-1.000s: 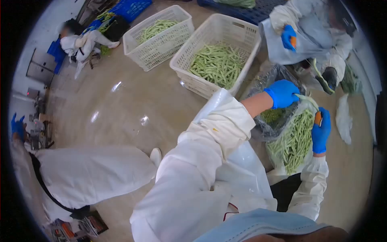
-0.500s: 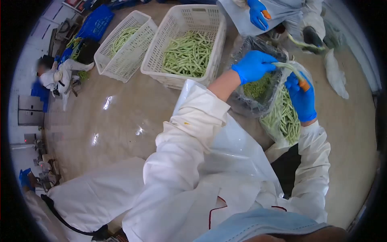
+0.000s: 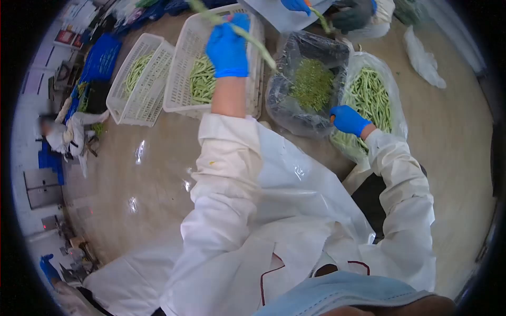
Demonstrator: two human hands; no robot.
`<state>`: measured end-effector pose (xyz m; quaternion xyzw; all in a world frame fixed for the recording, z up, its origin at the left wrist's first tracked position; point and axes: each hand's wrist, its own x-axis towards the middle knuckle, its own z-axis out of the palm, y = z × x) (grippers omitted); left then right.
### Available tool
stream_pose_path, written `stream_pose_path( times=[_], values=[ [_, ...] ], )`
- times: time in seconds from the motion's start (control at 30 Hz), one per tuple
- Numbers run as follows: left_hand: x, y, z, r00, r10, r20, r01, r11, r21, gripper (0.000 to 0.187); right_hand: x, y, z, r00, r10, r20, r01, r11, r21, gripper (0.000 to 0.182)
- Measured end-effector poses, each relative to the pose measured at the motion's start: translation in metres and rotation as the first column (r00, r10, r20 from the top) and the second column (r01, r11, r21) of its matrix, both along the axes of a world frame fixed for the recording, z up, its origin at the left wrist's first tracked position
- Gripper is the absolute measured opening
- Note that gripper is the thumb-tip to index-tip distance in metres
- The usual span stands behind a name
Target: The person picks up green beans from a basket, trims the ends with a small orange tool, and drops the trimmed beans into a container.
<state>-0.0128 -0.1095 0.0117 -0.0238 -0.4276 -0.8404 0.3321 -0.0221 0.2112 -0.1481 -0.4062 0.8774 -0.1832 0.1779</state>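
My left hand (image 3: pixel 227 50), in a blue glove, is closed around a long green bean (image 3: pixel 255 42) above the large white crate (image 3: pixel 179 79). Cut green beans (image 3: pixel 202 81) lie inside that crate. My right hand (image 3: pixel 350 120), also gloved in blue, is curled closed at the near edge of a clear plastic bag (image 3: pixel 396 97) full of long green beans (image 3: pixel 367 89). A bit of orange shows at its fingertips; whatever else it holds is hidden. Between my hands stands a dark tub (image 3: pixel 276 102) lined with clear plastic, with small green trimmings (image 3: pixel 312 81) in it.
A second white crate (image 3: pixel 118 102) with beans stands to the left. Across from me, a co-worker's gloved hand (image 3: pixel 296 5) holds a bean. Another person (image 3: pixel 74 134) sits at far left. A white plastic bag (image 3: pixel 421 60) lies on the floor at right.
My left hand has swung left, from over the tub to over the large crate, carrying the bean. My right hand has come away from the bean and moved left, its fingers now curled.
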Motion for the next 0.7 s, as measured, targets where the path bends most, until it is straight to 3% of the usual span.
stream_pose_path(
  times=[0.13, 0.2, 0.27, 0.33, 0.43, 0.53, 0.63, 0.7],
  values=[
    [0.003, -0.009, 0.006, 0.999, 0.033, -0.040, -0.030, 0.997, 0.069, 0.026, -0.027, 0.018, -0.008, 0.983, -0.009, -0.181, 0.042, 0.983, 0.179, 0.017],
    [0.004, -0.002, 0.006, 0.999, -0.037, -0.011, 0.038, 0.998, 0.050, 0.027, -0.031, 0.015, 0.007, 0.960, -0.119, -0.253, 0.098, 0.991, -0.093, 0.025],
    [0.006, 0.009, 0.005, 0.996, -0.057, 0.064, 0.056, 0.998, 0.024, 0.026, -0.024, -0.002, 0.052, 0.975, -0.172, -0.143, 0.110, 0.926, -0.361, 0.034],
    [0.006, 0.029, 0.009, 0.983, -0.030, 0.178, 0.032, 0.999, -0.012, 0.022, -0.015, -0.019, 0.089, 0.969, -0.235, 0.079, 0.247, 0.896, -0.370, 0.036],
    [0.003, 0.052, 0.007, 0.971, -0.014, 0.240, 0.028, 0.998, -0.054, 0.015, -0.002, -0.037, 0.117, 0.925, -0.057, 0.375, 0.274, 0.784, -0.557, 0.030],
    [0.002, 0.063, 0.006, 0.963, 0.068, 0.262, -0.027, 0.987, -0.156, 0.012, 0.014, -0.040, 0.143, 0.887, -0.018, 0.462, 0.291, 0.799, -0.526, 0.025],
    [0.004, 0.069, 0.009, 0.958, 0.103, 0.267, -0.048, 0.977, -0.207, 0.016, 0.023, -0.038, 0.162, 0.912, -0.113, 0.394, 0.297, 0.843, -0.448, 0.023],
    [0.005, 0.074, 0.011, 0.957, 0.111, 0.268, -0.050, 0.974, -0.222, 0.015, 0.024, -0.038, 0.152, 0.951, -0.128, 0.283, 0.263, 0.815, -0.516, 0.020]
  ],
)
